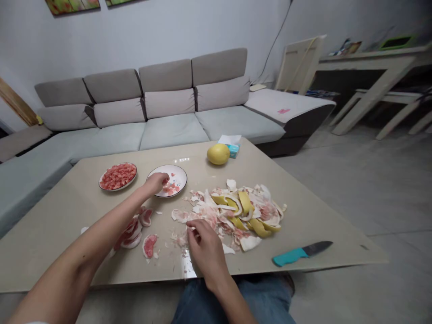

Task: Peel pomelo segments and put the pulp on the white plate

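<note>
My left hand [157, 183] reaches over the left rim of a white, dark-edged plate [182, 180] with a few pink pomelo bits in it. Its fingers are curled together; whatever they may hold is hidden. My right hand [206, 248] hovers low by the near left edge of a heap of pomelo peel [245, 202] and torn membrane. Its fingers are loosely bent, with a gap between thumb and forefinger and nothing visible between them. Under my left forearm lie several pomelo segments [132, 235], partly hidden. One loose segment [149, 245] sits apart.
A plate heaped with red pomelo pulp [118, 176] stands at the far left. Toward the back are a whole yellow pomelo [218, 154] and a tissue pack [233, 149]. A teal-handled knife [302, 253] lies near the front right edge. Behind the table [303, 211] stretches a grey sofa [172, 130].
</note>
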Action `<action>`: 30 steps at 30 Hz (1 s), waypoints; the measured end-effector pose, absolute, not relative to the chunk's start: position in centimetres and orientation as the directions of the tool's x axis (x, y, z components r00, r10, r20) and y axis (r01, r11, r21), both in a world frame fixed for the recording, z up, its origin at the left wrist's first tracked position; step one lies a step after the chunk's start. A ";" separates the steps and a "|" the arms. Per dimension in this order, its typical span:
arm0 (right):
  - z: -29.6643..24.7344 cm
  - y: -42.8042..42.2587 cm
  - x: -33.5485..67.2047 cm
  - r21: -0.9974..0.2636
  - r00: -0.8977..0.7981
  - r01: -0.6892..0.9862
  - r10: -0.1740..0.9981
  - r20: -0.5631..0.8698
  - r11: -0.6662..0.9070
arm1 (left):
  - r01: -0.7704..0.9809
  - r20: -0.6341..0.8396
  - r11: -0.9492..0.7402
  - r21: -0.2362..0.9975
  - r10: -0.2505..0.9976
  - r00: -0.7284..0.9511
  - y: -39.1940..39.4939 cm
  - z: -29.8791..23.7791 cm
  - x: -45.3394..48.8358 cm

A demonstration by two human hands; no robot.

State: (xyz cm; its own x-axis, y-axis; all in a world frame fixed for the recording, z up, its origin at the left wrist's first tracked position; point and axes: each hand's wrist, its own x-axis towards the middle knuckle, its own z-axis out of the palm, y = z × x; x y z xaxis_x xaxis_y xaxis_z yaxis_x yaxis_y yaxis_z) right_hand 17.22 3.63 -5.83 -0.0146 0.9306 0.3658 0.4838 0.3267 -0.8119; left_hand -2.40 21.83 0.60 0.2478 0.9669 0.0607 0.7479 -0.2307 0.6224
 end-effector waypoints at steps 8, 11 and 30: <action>-5.6 3.4 17.2 -0.816 -0.044 0.480 0.938 0.343 0.321 | 0.858 -0.044 -0.192 0.476 0.969 0.242 25.3 -1.5 -4.4; -5.6 3.4 17.1 -0.824 -0.043 0.486 0.949 0.311 0.292 | 0.852 -0.074 -0.167 0.495 0.970 0.233 25.9 -1.9 -5.2; -5.0 5.4 17.4 -0.797 -0.032 0.506 0.931 0.365 0.330 | 0.041 -0.251 0.247 0.968 0.948 0.194 18.4 1.2 -4.3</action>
State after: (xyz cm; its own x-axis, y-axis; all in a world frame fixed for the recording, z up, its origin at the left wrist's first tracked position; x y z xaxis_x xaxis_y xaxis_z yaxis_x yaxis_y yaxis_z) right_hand 17.38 5.40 -4.96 -0.0315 0.9305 0.3649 0.5055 0.3298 -0.7973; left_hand -4.33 18.36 1.18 0.1940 0.9484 -0.2507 0.0412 0.2475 0.9680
